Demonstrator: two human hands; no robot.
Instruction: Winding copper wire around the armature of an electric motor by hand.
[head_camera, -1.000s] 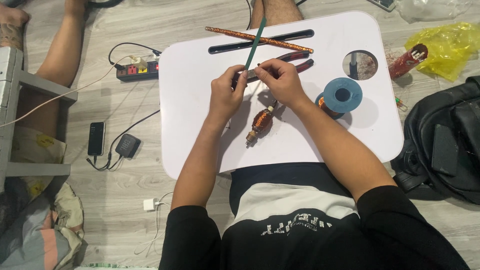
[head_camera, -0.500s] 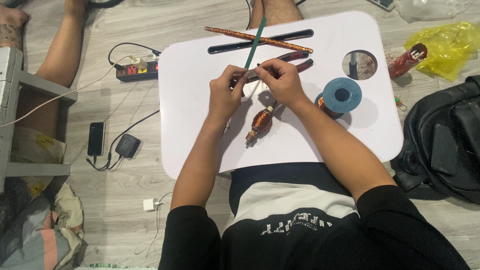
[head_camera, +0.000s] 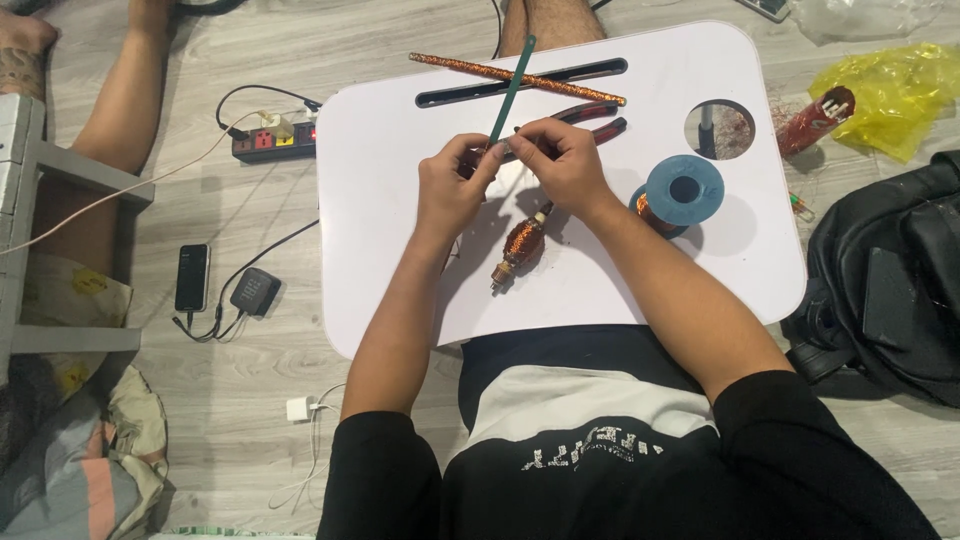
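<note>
Over a white lap table (head_camera: 700, 270), my left hand (head_camera: 452, 185) and my right hand (head_camera: 560, 160) meet and together pinch the lower end of a long thin green strip (head_camera: 512, 85) that slants up and away. Just below my hands lies a motor armature (head_camera: 520, 245) wound with copper wire. A blue spool (head_camera: 682, 190) of copper wire rests right of my right wrist. Red-handled pliers (head_camera: 592, 118) lie behind my right hand, partly hidden by it.
A long copper-wrapped rod (head_camera: 470, 66) lies across the table's slot. A round hole (head_camera: 720, 128) opens at the table's right. On the floor: a power strip (head_camera: 272, 140), phone (head_camera: 192, 277), charger (head_camera: 256, 291), black backpack (head_camera: 890, 290), yellow bag (head_camera: 890, 85). Another person's leg (head_camera: 130, 90) is at left.
</note>
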